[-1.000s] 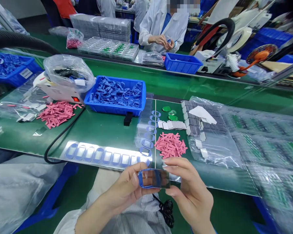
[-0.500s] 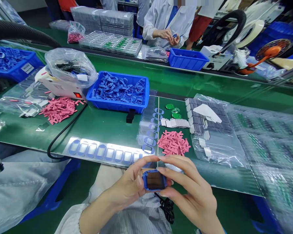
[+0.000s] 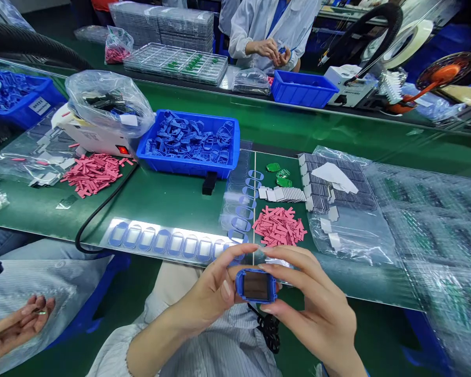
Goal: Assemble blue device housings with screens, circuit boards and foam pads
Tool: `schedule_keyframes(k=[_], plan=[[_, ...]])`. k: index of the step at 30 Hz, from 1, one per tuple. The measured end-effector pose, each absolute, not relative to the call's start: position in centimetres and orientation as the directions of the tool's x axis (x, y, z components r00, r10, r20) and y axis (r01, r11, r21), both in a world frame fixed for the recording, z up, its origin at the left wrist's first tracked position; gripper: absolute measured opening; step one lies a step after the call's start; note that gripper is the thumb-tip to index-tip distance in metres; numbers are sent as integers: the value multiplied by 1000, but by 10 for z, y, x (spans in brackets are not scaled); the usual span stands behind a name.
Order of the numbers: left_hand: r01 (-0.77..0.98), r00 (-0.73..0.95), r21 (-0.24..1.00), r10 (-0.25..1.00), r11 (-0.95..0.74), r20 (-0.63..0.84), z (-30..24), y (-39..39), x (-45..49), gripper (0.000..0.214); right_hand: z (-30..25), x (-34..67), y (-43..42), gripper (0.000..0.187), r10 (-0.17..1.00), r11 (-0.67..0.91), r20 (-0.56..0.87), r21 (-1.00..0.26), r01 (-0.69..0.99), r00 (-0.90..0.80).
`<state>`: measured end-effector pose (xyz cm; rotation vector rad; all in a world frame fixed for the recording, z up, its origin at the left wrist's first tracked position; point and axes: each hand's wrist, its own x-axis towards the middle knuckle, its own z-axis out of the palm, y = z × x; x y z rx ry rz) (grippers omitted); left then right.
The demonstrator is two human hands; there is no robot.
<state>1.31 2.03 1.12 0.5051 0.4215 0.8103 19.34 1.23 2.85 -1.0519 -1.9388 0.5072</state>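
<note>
A small blue plastic housing with a dark rectangular screen (image 3: 256,286) is held up in front of the bench edge, screen facing me. My left hand (image 3: 204,296) pinches its left side between thumb and fingers. On the other side, my right hand (image 3: 312,301) grips the right end, thumb below and fingers above. Just beyond my fingertips lies a heap of pink strips (image 3: 279,226). To the left of it, blue-rimmed oval stickers (image 3: 176,243) sit in a row on a clear sheet along the bench edge, and more ovals (image 3: 244,212) run up a second sheet.
A blue bin (image 3: 190,165) of blue housings stands mid-bench. Green circuit boards (image 3: 283,182) and white pads (image 3: 282,195) lie right of centre, near plastic-wrapped trays (image 3: 427,225). A black cable (image 3: 102,204) crosses the bench at left. Another person's hand (image 3: 21,324) is at lower left; a co-worker (image 3: 272,36) sits opposite.
The housing has shifted slightly to the right and up in my hands, its screen now plainer to see. Another person's open hand has come into view at lower left.
</note>
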Motion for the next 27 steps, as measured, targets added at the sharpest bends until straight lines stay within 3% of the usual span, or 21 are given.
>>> schedule_keyframes(k=[5, 8, 18, 22, 25, 27], plan=[[-567, 364, 795, 932, 218, 4, 9, 17, 19, 39, 30, 191, 12, 33, 836, 542, 502, -687, 484, -223], [-523, 277, 842, 960, 130, 24, 9, 15, 24, 31, 30, 188, 11, 33, 844, 526, 499, -702, 480, -196], [-601, 220, 755, 963, 261, -157, -8, 2, 31, 39, 19, 168, 6, 28, 843, 501, 531, -710, 494, -92], [-670, 200, 681, 955, 295, -217, -5, 5, 29, 33, 21, 169, 8, 34, 845, 515, 511, -695, 501, -160], [-732, 230, 590, 939, 340, -256, -1, 11, 22, 31, 21, 190, 30, 35, 838, 521, 497, -611, 596, -224], [-755, 252, 534, 920, 380, -299, 1, 15, 16, 32, 17, 211, 59, 31, 837, 486, 497, -488, 725, -227]])
